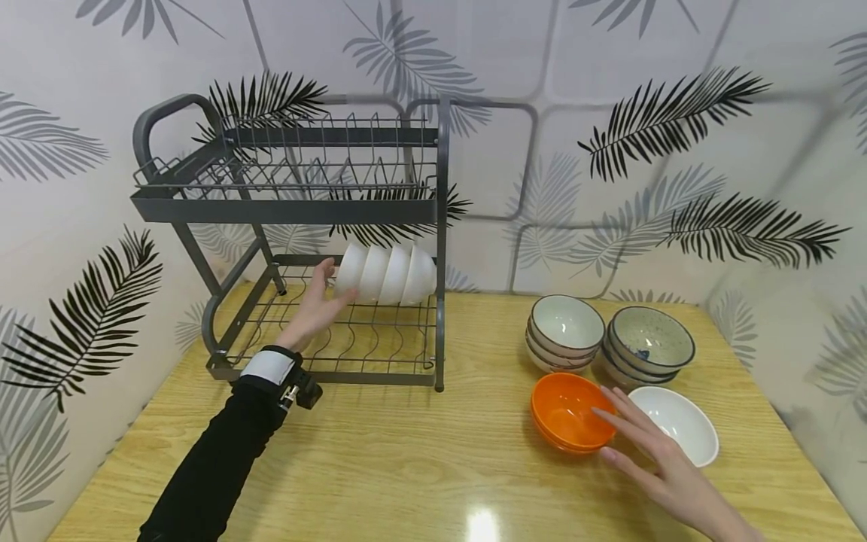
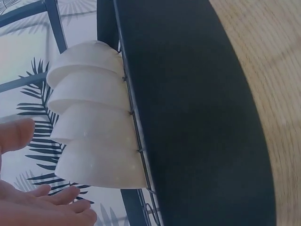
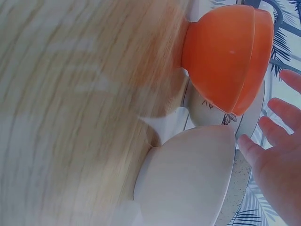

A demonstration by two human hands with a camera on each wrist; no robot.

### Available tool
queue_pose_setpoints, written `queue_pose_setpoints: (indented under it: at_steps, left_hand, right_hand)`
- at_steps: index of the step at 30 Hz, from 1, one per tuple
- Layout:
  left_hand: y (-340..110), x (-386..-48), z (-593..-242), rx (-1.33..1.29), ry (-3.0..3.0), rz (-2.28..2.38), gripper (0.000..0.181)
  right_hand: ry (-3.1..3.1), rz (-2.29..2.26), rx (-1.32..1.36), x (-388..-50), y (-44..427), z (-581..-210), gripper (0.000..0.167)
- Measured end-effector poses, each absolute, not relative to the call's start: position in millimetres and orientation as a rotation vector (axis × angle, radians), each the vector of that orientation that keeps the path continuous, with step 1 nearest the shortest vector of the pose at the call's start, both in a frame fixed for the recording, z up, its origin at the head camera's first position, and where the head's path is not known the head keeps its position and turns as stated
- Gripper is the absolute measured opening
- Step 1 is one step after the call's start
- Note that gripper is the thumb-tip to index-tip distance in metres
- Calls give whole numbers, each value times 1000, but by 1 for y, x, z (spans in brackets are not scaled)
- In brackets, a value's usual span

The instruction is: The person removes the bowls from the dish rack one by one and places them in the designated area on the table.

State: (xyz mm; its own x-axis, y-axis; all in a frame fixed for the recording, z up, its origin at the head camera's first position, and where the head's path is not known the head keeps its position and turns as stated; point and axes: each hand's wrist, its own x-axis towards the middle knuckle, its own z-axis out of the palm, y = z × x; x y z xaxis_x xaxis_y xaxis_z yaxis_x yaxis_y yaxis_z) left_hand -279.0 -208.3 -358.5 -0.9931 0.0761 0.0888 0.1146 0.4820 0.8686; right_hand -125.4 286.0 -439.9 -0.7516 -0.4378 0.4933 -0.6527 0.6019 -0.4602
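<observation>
Several white bowls (image 1: 387, 275) stand on edge in a row on the lower tier of the dark dish rack (image 1: 284, 211). My left hand (image 1: 318, 305) is at the row's left end, fingers extended; in the left wrist view a gap shows between the hand (image 2: 42, 205) and the nearest bowl (image 2: 99, 165). On the table's right side, stacked orange bowls (image 1: 572, 414) sit beside a white bowl (image 1: 684, 423). Over these my right hand (image 1: 660, 470) hovers with spread fingers, holding nothing. The right wrist view shows its fingers (image 3: 277, 129) near both rims.
Behind the orange bowls stand a stack of pale dark-rimmed bowls (image 1: 567, 324) and a stack of speckled greenish bowls (image 1: 652, 340). The rack's upper tier (image 1: 291, 203) overhangs the white row. A leaf-patterned wall (image 1: 501, 165) closes off the wooden table (image 1: 406, 459) at the back.
</observation>
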Motion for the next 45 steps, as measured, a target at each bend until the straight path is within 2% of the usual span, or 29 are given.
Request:
queue_pose_setpoints:
  at_steps: [16, 37, 45]
  left_hand:
    - [-201, -295, -361, -103, -2630, -1683, 71]
    - [-202, -309, -363, 22, -2668, -1482, 46]
    - [-208, -313, -368, 59, -2625, -1438, 41]
  right_hand:
    - [-2500, 941, 883, -124, 281, -441, 55]
    - [-2464, 944, 914, -126, 280, -446, 57]
    - [-2471, 954, 910, -125, 279, -447, 57]
